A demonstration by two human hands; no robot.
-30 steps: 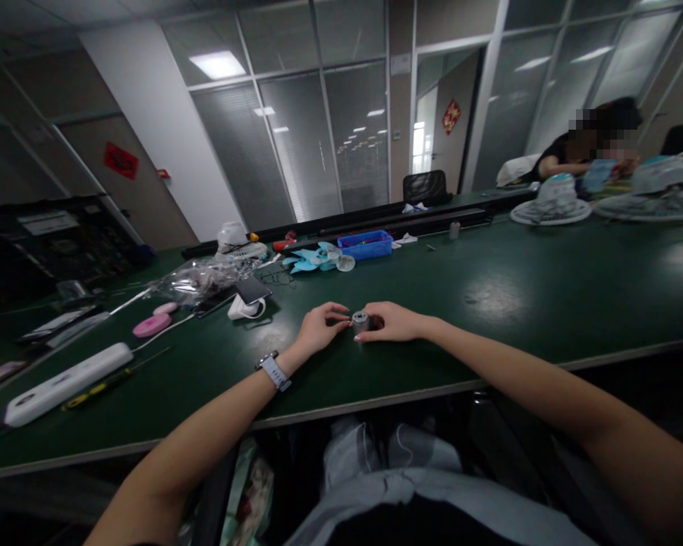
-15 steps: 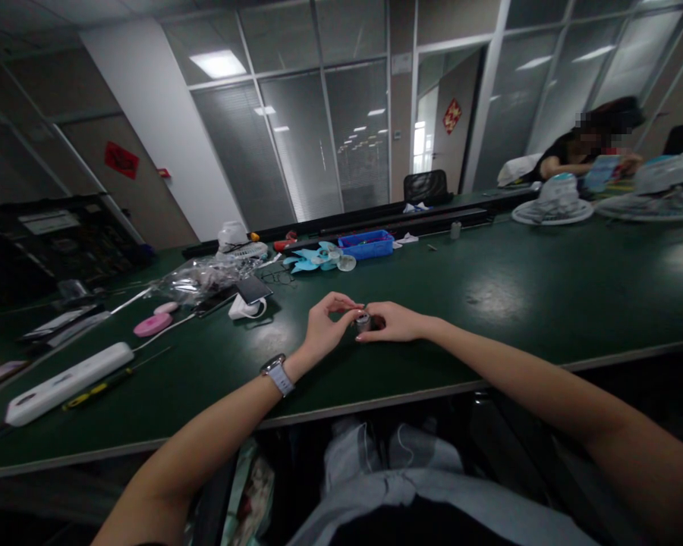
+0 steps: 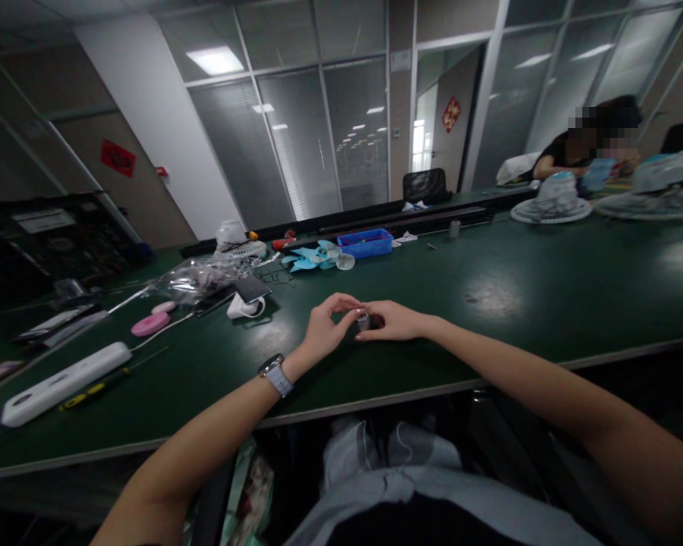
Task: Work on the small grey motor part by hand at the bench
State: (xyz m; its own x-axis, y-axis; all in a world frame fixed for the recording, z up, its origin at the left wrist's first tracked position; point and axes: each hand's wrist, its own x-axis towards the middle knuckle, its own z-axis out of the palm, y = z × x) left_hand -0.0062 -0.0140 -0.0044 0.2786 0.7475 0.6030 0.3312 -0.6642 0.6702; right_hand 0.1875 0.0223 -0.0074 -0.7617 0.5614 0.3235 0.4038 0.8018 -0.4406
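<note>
A small grey metal cylinder [image 3: 363,323] stands upright on the green table [image 3: 432,280], close to its front edge. My right hand [image 3: 395,320] is closed around the cylinder from the right, thumb low on the near side and fingers curled behind. From the left, my left hand [image 3: 328,322] pinches at the cylinder's top rim with thumb and fingertips. Whatever lies between those left fingertips is too small to make out. The fingers of both hands meet above the cylinder.
To the left lie a white power strip [image 3: 65,383], a yellow-handled screwdriver [image 3: 85,396], a pink disc [image 3: 150,324] and a white charger [image 3: 244,305]. Behind are blue fan blades [image 3: 313,258] and a blue tray [image 3: 366,243]. A person [image 3: 569,155] sits at the far right behind fan parts [image 3: 555,201].
The left thumb and fingertips have shifted slightly at the cylinder's top. The right hand keeps its hold, and the camera view has moved a little.
</note>
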